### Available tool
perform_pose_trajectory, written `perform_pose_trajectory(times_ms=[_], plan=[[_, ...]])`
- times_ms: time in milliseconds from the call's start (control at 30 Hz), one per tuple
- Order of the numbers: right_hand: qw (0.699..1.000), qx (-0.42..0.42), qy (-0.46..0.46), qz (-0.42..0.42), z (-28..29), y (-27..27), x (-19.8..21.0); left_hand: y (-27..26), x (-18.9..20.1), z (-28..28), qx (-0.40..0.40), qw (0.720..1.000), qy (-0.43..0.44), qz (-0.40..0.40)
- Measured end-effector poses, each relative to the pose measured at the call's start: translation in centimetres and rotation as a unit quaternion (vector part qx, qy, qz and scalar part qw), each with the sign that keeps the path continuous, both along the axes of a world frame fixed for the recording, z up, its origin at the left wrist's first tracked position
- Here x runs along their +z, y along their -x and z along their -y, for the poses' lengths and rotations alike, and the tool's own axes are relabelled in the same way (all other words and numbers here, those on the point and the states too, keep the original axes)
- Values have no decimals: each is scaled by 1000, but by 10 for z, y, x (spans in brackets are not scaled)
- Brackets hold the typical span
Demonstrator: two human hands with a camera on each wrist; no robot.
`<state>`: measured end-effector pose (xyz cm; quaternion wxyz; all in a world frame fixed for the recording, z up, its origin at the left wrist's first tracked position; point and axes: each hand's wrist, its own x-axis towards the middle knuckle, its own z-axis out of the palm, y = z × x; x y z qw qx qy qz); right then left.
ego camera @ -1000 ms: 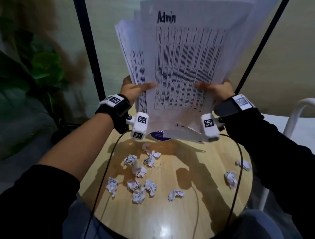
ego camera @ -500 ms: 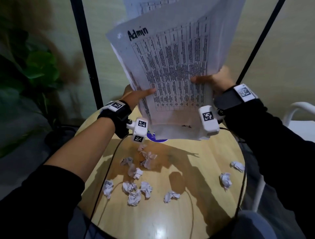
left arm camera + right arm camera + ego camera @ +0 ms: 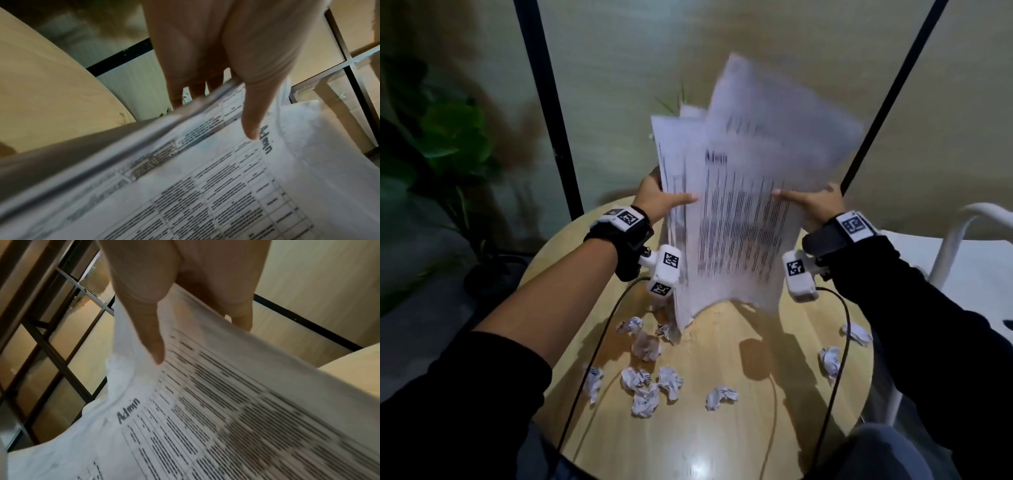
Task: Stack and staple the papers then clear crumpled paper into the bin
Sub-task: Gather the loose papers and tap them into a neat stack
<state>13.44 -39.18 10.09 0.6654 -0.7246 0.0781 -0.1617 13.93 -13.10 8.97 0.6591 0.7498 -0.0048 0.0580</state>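
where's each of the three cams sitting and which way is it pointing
Head: on the head, facing forward and down at the round table; shows both forearms, left hand and right hand gripping the paper stack.
Left wrist: looks along the left hand's thumb across the stack.
Right wrist: looks along the right hand's thumb.
Shared: both wrist views show the handwritten "Admin" sheet.

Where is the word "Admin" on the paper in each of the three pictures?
Head: blurred, upper left of the front sheet, between the two hands.
Left wrist: right of centre, just past the left thumb tip, running downward.
Right wrist: lower left, below the right thumb.
Shared landmark: the round wooden table.
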Motion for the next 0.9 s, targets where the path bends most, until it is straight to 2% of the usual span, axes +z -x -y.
perform_pose_trajectory(times_ms=[133, 267, 400, 467, 567, 633, 700, 900], plan=[[999, -18, 35, 21, -1, 2, -4, -4, -7, 5, 1, 1000, 9, -2], [998, -33, -5, 54, -4, -2, 10, -7, 7, 8, 13, 999, 27, 34], [990, -27, -55, 125, 13, -7, 30, -18, 20, 2, 30, 996, 65, 60], [988, -15, -78, 135, 20, -2, 29, -15, 23, 2, 9, 994, 79, 70], [996, 20, -40, 73, 20, 4, 2, -15, 6, 3, -38, 999, 1, 34], [999, 14, 9, 27, 18, 6, -14, -15, -6, 6, -98, 993, -68, 8], [1000, -1, 14, 12, 20, 1, -21, -18, -12, 9, -114, 986, -121, 9], [997, -10, -32, 74, 27, -2, -5, -18, -1, 14, -69, 996, 29, 48]])
